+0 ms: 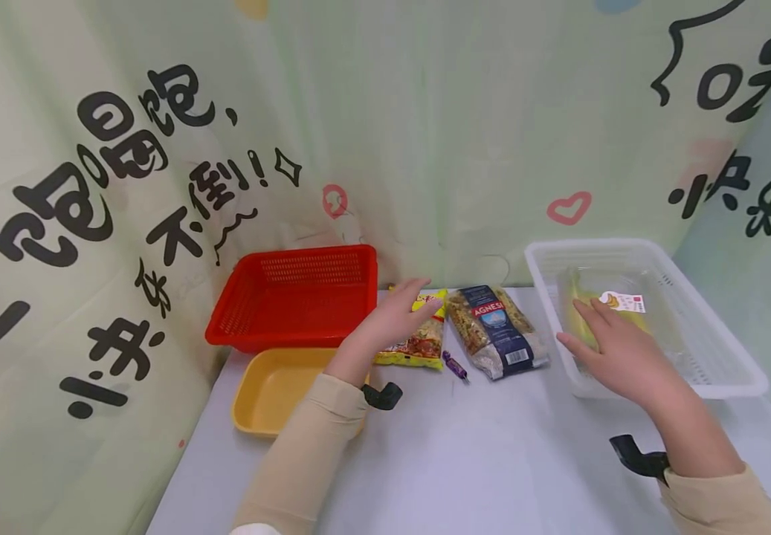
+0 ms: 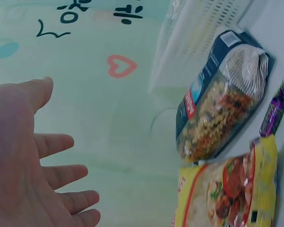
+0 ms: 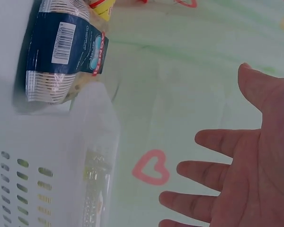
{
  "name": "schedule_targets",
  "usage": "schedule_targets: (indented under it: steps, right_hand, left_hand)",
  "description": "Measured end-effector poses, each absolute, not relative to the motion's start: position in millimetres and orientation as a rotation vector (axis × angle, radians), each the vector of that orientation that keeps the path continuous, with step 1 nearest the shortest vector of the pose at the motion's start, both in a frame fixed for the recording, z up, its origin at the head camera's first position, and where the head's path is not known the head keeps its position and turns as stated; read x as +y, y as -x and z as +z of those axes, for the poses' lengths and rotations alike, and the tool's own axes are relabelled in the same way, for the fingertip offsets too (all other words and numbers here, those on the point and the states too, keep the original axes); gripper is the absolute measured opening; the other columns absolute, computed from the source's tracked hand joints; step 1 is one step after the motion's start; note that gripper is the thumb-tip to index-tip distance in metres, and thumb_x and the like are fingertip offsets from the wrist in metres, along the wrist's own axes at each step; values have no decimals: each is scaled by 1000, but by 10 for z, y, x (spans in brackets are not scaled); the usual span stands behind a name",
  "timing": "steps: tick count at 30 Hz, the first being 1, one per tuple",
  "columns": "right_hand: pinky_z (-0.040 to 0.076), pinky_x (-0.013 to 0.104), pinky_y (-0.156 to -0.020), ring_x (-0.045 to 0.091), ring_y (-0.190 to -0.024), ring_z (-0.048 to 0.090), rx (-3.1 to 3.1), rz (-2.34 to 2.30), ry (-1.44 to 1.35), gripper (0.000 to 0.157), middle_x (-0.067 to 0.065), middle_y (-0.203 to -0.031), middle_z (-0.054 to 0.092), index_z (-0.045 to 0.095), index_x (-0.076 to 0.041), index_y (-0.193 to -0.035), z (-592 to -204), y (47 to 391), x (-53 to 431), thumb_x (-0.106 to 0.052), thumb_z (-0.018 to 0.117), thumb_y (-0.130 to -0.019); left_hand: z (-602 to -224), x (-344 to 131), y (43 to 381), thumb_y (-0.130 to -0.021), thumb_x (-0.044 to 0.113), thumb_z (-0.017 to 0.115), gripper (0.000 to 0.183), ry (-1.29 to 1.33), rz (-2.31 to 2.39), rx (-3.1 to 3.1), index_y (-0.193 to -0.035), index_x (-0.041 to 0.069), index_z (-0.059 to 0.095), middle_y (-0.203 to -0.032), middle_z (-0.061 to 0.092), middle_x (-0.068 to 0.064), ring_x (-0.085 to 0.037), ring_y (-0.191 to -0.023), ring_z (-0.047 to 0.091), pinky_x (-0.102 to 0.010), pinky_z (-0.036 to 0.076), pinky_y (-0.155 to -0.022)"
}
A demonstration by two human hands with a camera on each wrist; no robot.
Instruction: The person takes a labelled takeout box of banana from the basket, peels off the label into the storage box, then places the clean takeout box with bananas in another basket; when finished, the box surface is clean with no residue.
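Observation:
My left hand (image 1: 392, 319) is held in the air with its fingers extended, in front of a yellow food bag (image 1: 427, 338) in the head view. Nothing is in that hand; its spread fingers also show in the left wrist view. Over the white basket (image 1: 726, 345) hangs my right hand (image 1: 626, 353), fingers stretched out and holding nothing. The right wrist view shows it apart from the basket wall. Inside that basket lies a clear plastic box (image 1: 653, 282) with yellow contents and a banana label, partly hidden by the hand.
Between the hands lie a pasta bag (image 1: 495, 331) marked AGNESI and a small purple-wrapped candy (image 1: 455, 365). At the left, a red basket (image 1: 298, 297) stands behind a yellow tray (image 1: 278, 383), which the left forearm partly covers. A printed curtain (image 1: 459, 148) closes off the back.

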State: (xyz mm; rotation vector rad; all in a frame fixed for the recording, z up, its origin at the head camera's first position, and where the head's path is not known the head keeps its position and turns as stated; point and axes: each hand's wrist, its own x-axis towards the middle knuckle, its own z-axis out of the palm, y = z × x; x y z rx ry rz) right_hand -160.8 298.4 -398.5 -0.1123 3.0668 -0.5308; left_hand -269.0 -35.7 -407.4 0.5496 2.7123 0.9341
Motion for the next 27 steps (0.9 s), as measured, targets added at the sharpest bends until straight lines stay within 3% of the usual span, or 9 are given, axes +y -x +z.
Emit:
schedule_targets:
  steps: [8, 16, 27]
  right_hand:
    - [22, 79, -103, 60, -139, 18, 3008, -646, 70, 87, 35, -158, 14, 13, -2, -157, -4023, 1528, 3267, -60, 40, -98]
    - [24, 79, -101, 61, -138, 20, 2922, -845, 91, 79, 36, -156, 19, 12, -3, -158, -4040, 1463, 3553, -51, 39, -102]
    - [23, 82, -97, 64, -139, 13, 2824, -946, -55, 79, 38, -157, 11, 5, -2, -158, -4046, 1463, 3949, -55, 27, -103]
  left_hand:
    - [-4024, 53, 2728, -96, 61, 45, 69, -657, 1007, 2604, -156, 30, 29, -163, 27, 0, -24, -150, 28, -52, 33, -117]
    - [-4056, 467, 2822, -101, 53, 42, 59, -751, 1108, 2507, -154, 29, 33, -161, 31, 0, -23, -150, 28, -46, 29, -121]
    - [-4161, 948, 2872, -100, 58, 39, 58, -670, 1297, 2319, -152, 34, 36, -159, 35, 7, -21, -145, 38, -44, 37, -116]
